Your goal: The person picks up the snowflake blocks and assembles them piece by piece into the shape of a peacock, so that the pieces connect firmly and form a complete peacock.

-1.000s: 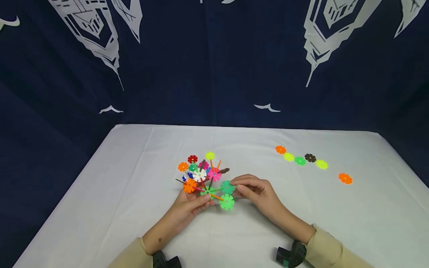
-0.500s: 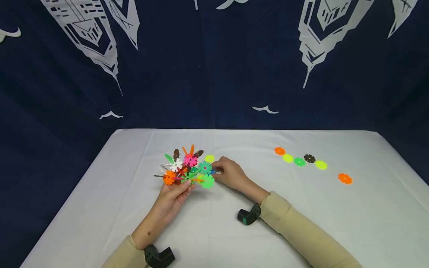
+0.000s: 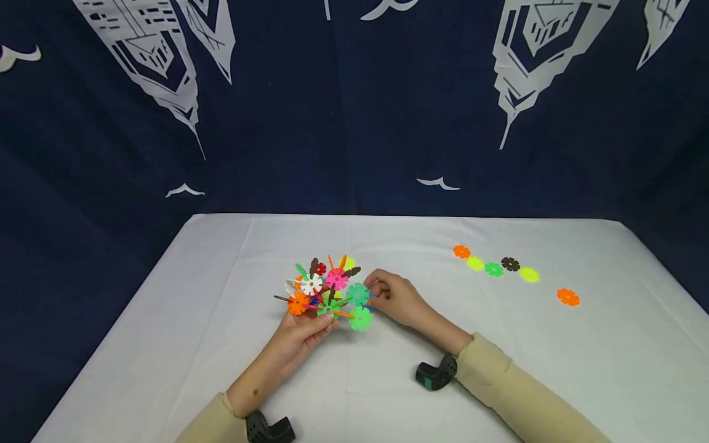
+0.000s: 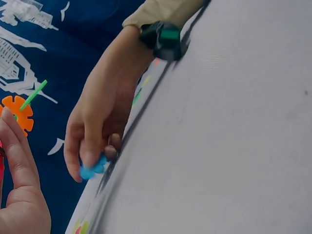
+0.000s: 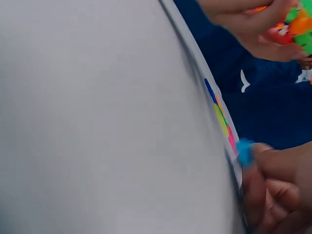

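My left hand [image 3: 301, 341] holds a cluster of notched plastic snowflake discs [image 3: 312, 284], joined edge to edge in white, orange, pink, green and brown. The thumb lies against a green disc near the bottom of the cluster. Just to its right, my right hand [image 3: 401, 301] pinches a loose blue snowflake disc [image 4: 92, 168] between thumb and fingers. In the head view only a sliver of that blue disc shows beside the cluster's green discs. The right wrist view shows the blue disc [image 5: 245, 151] at the fingertips, with part of the cluster [image 5: 301, 24] at top right.
Loose discs lie on the white-covered table [image 3: 554, 369] to the right: orange [image 3: 462, 251], green [image 3: 494, 269], brown [image 3: 511, 264] and others. More, including a yellow one [image 3: 348, 263], lie partly hidden behind the cluster. A dark blue patterned cloth [image 3: 354, 123] hangs behind.
My right hand has left the cluster's green disc, reached behind it and picked up the blue disc. The cluster shifted left, then partly back right, tilting as it moved.
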The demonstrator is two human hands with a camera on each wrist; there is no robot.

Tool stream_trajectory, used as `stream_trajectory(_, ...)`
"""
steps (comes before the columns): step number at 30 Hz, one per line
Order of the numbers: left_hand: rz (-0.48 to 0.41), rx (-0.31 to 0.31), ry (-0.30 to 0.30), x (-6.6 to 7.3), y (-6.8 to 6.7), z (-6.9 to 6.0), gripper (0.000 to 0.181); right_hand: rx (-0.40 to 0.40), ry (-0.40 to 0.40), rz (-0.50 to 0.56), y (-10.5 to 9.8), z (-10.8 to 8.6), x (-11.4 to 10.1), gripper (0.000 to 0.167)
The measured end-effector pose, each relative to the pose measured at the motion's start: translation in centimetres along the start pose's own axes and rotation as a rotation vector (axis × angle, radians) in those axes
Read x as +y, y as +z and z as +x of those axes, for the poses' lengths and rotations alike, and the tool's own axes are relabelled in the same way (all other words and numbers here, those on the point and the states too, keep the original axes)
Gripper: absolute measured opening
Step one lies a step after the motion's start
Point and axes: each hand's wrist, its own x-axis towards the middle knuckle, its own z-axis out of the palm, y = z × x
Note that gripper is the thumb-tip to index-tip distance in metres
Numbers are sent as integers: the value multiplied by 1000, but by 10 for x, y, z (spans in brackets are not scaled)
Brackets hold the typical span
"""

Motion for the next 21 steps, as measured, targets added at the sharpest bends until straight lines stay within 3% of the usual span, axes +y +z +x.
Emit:
stream_trajectory(4,33,-6,-35,-5,2,0,48,15,41,394,-16,-29,4,16)
stream_trajectory(7,34,-8,-45,-8,2,0,49,65,-22,548,-25,-44,2,14)
stream_trajectory(11,41,-24,-69,-9,3,-1,45,88,-128,589,-27,-51,-1,13)
stream_trajectory(16,62,-54,-88,-13,5,-3,47,59,-228,555,-21,-55,-6,10)
stream_trajectory(21,60,-34,-97,-17,5,-2,44,36,-253,487,-13,-60,-10,11)
